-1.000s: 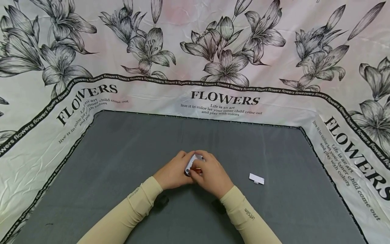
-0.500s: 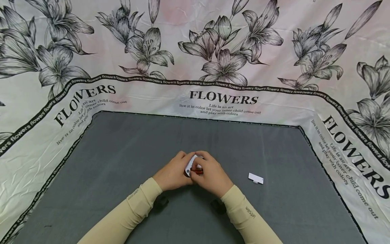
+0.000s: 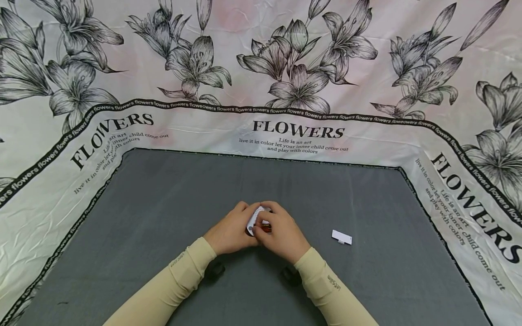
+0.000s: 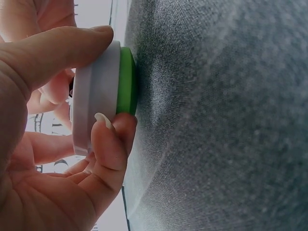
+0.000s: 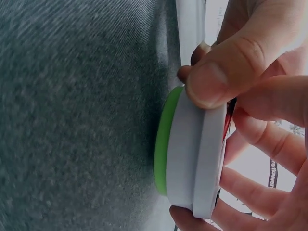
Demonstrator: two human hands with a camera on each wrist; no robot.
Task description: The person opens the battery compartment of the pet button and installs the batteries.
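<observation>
In the head view my left hand (image 3: 232,229) grips a small white device (image 3: 254,220) near the middle of the grey cloth. Its green rim (image 4: 126,79) faces down toward the cloth in the left wrist view, and my left thumb and fingers hold its edge. My right hand (image 3: 283,231) bends over the device's upper face, thumb and fingertips close together. Beside those fingertips a small red, shiny piece (image 3: 267,227) shows, perhaps a battery. Fingers hide most of it, so its exact seat in the device cannot be made out.
A small white cover with a tab (image 3: 341,237) lies on the grey cloth (image 3: 183,190) to the right of my hands. The cloth has a white border (image 3: 302,140) with printed words and flowers. Dark wrist-worn pieces (image 3: 214,271) sit below the wrists.
The head view has shifted slightly. My right fingertips have moved a little over the red piece, while both hands stay at the device and the white cover stays put.
</observation>
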